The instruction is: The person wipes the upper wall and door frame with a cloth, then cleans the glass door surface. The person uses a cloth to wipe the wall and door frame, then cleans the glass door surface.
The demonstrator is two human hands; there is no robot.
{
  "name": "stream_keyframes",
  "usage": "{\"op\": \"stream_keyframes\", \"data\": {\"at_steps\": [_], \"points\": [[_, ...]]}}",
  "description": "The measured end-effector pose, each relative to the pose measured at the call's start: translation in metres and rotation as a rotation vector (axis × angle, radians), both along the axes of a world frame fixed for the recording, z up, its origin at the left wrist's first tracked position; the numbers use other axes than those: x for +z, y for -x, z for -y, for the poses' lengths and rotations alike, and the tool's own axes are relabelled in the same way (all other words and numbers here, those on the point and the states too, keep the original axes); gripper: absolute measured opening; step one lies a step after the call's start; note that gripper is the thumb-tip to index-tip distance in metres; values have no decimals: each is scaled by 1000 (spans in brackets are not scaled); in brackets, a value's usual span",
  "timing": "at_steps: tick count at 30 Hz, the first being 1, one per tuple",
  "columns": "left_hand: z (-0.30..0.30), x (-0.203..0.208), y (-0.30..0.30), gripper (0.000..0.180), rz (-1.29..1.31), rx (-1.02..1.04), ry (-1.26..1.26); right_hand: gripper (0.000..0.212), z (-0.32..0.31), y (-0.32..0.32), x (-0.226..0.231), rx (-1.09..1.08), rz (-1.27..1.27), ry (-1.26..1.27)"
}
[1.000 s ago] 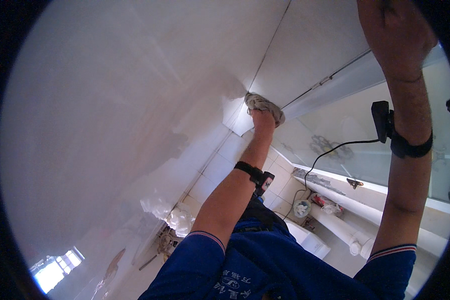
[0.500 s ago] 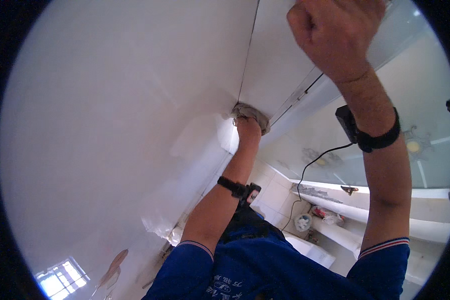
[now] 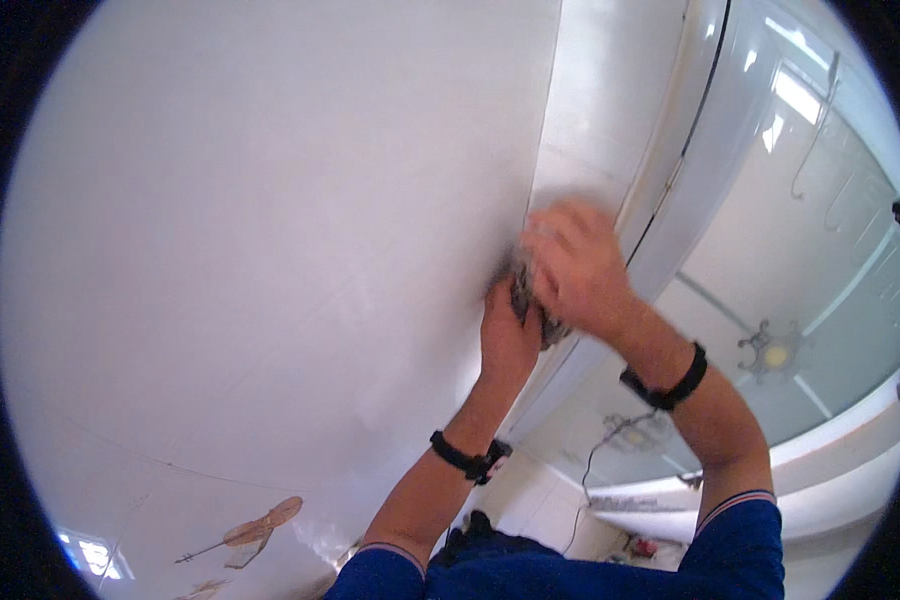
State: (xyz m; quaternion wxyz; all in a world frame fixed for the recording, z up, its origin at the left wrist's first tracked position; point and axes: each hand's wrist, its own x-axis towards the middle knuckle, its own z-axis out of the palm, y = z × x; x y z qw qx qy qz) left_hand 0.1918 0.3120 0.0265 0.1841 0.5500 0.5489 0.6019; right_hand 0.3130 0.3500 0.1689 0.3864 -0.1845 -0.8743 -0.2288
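Note:
A crumpled grey cloth (image 3: 555, 330) is bunched between my two hands in front of the pale wall's corner. My left hand (image 3: 512, 330) is closed on the cloth from below. Over its upper right side lies my right hand (image 3: 580, 265), its fingers bent onto the cloth and slightly smeared by motion. Part of the cloth is hidden by the fingers. The smooth white wall (image 3: 270, 250) fills the left side, close to my left hand.
A curved frosted glass enclosure (image 3: 800, 250) with flower-like patterns stands on the right, with a dark seam along its frame. A thin cable (image 3: 588, 460) hangs behind my right arm. A red item (image 3: 642, 547) lies low behind me. A brown floral decoration (image 3: 260, 525) marks the lower left wall.
My right hand has come down from the upper right onto the cloth. My left hand, holding the cloth, sits slightly lower. The view has shifted, showing more of the glass enclosure.

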Motion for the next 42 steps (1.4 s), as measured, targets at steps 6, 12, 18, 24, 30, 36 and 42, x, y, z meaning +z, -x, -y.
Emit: {"op": "stream_keyframes", "data": {"at_steps": [6, 12, 18, 24, 30, 36, 42], "points": [[-7, 6, 6, 38, 225, -67, -44, 52, 21, 2, -38, 58, 102, 283], [-1, 24, 13, 38, 708, -376, 85, 60, 41, -15, -34, -7, 99, 254], [20, 55, 7, 52, 877, -666, 12, 57, 42, -24, -14, -13, 86, 115], [82, 48, 32, 63, 312, -360, 1, 35, 15, -35, 58, -116, 111, -176], [128, 14, 69, 60, 126, -191, 20, 31, -10, -34, 145, -231, 220, -435], [142, 1, 85, 55, 99, -160, -64, 41, -24, -38, 279, -457, -69, -757], [138, -6, 84, 52, 146, -156, -116, 42, -20, -36, 270, -380, -44, -828]]}}
